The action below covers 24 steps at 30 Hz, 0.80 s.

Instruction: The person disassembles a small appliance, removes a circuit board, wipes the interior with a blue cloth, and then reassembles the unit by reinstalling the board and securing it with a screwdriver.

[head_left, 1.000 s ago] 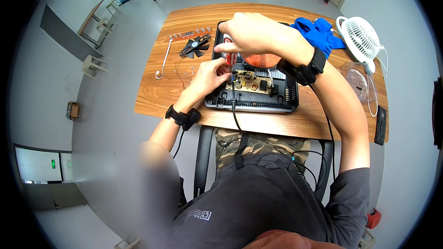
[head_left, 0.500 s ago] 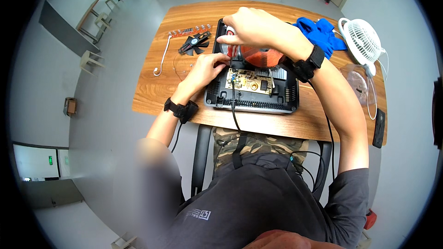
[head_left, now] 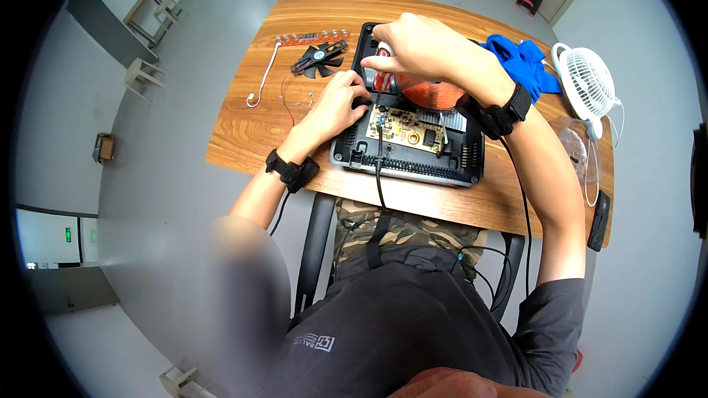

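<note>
My right hand (head_left: 413,48) is closed around the red-and-white handle of a screwdriver (head_left: 383,77). Its shaft points down at the upper left corner of a tan circuit board (head_left: 405,130), where the tip is hard to make out. The board lies inside the open black base of an induction cooker (head_left: 413,171). With bent fingers, my left hand (head_left: 341,103) grips the left side of that base, close to the screwdriver shaft. An orange copper coil (head_left: 434,93) sits below my right forearm, and a finned metal heat sink (head_left: 450,121) stands beside the board.
Left of the base lie a black cooling fan (head_left: 321,59), a red strip board (head_left: 313,37) with a white cable and several small screws. On the right are a blue cloth (head_left: 520,66), a white desk fan (head_left: 586,77), a clear plastic piece (head_left: 579,149) and a black bar-shaped object (head_left: 599,221).
The whole view has shifted slightly. My left fingertips sit a little farther from the screwdriver shaft, and more of the red-and-white handle shows. My right hand keeps hold of it.
</note>
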{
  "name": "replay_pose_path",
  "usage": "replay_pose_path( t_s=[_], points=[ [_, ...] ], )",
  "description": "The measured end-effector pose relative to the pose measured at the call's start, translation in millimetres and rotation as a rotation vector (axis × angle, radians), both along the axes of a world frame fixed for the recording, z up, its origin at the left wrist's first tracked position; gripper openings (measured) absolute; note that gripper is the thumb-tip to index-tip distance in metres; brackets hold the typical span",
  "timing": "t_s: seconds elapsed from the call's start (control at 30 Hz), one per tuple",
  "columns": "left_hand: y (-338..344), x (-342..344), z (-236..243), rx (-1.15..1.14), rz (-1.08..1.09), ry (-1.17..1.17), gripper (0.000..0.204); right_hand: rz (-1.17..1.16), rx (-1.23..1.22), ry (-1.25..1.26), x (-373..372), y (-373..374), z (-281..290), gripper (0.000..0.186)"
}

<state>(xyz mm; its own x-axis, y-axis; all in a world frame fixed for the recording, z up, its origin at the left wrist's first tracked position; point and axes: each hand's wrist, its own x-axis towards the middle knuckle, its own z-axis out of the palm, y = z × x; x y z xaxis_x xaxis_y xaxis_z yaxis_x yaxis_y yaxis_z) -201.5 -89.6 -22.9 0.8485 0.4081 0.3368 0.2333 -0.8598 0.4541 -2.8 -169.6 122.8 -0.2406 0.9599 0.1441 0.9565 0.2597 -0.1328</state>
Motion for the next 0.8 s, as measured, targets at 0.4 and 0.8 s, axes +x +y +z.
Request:
replay_pose_path(
  t_s=[0.4, 0.8],
  points=[
    [1, -1, -1, 0.027, -0.003, 0.043, 0.021, 0.007, -0.019, -0.068, -9, 3, 1, 0.051],
    [-1, -3, 1, 0.059, -0.044, 0.145, 0.034, 0.280, -0.039, 0.153, -8, 17, -11, 0.033]
  ],
)
